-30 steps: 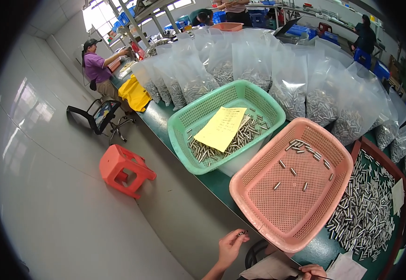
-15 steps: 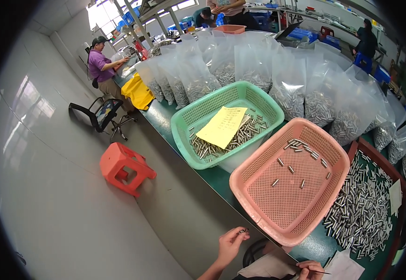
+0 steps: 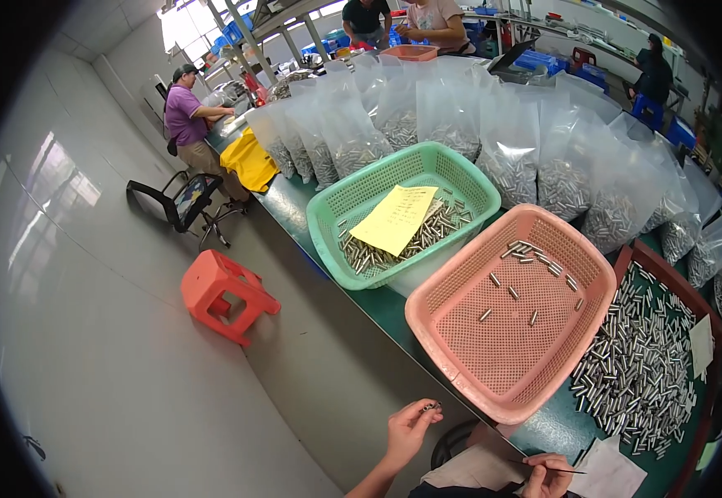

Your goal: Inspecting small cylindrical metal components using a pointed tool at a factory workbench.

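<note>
Two baskets, one green (image 3: 469, 178) and one pink (image 3: 597, 278), one red stool (image 3: 224, 295), one black chair (image 3: 180, 202).

You get a bright, evenly lit scene; daylight pours from the windows (image 3: 180, 18) far up and left of your hands, washing them out. Pale glare sheens the floor (image 3: 62, 249) left of your grip. Edges bend strongly and fall into black vignette. Shadows seem soft; far bags look slightly blurred.
</note>
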`<control>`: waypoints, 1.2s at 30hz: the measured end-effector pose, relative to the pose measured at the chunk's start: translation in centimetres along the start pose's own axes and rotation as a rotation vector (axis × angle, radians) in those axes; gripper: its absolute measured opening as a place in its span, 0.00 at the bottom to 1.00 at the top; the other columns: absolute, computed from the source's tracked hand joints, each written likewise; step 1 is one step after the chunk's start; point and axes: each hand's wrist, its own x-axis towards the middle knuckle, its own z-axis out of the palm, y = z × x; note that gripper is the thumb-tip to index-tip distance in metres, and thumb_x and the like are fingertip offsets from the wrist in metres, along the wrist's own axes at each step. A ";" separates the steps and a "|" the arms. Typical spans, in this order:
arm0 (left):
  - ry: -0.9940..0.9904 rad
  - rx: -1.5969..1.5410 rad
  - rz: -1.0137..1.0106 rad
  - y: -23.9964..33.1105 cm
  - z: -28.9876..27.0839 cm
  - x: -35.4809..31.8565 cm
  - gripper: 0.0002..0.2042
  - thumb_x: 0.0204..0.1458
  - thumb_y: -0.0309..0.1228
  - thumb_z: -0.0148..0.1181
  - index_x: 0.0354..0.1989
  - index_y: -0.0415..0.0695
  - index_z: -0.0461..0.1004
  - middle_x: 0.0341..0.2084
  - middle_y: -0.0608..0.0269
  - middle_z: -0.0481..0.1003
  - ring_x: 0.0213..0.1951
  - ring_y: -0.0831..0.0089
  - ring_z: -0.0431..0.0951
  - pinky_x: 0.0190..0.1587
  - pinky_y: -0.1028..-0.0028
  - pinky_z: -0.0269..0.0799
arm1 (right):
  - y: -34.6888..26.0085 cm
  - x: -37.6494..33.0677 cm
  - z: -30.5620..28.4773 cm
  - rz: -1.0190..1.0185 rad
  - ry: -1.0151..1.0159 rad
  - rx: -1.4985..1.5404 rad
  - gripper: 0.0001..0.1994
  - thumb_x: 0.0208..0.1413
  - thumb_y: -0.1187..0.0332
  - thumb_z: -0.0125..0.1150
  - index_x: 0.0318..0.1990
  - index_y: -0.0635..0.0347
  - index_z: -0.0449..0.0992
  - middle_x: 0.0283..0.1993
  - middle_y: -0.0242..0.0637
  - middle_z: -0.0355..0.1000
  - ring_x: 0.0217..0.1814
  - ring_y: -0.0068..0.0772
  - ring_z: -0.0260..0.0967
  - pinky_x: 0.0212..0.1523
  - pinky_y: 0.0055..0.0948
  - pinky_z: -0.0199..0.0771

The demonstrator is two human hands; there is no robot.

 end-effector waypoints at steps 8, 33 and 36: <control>-0.003 0.003 0.007 0.3 0.3 -1.9 0.08 0.52 0.19 0.51 0.39 0.30 0.72 0.32 0.57 0.74 0.32 0.73 0.77 0.36 0.78 0.74 | -1.0 0.1 -0.2 0.022 0.030 0.037 0.11 0.51 0.85 0.49 0.42 0.67 0.60 0.33 0.50 0.68 0.31 0.39 0.70 0.37 0.35 0.74; 0.068 -0.046 -0.221 1.6 0.8 -8.7 0.09 0.53 0.22 0.52 0.41 0.30 0.71 0.27 0.54 0.76 0.28 0.74 0.76 0.32 0.77 0.73 | 0.0 1.5 7.6 -0.305 -0.186 0.157 0.15 0.39 0.86 0.60 0.34 0.64 0.63 0.32 0.46 0.71 0.33 0.45 0.74 0.30 0.31 0.77; 0.052 -0.038 -0.218 1.6 0.9 -8.9 0.09 0.53 0.22 0.53 0.41 0.31 0.71 0.27 0.55 0.76 0.28 0.74 0.76 0.32 0.77 0.73 | -0.4 1.6 7.5 -0.297 -0.215 0.134 0.14 0.45 0.86 0.53 0.36 0.63 0.58 0.30 0.49 0.70 0.30 0.47 0.74 0.29 0.37 0.77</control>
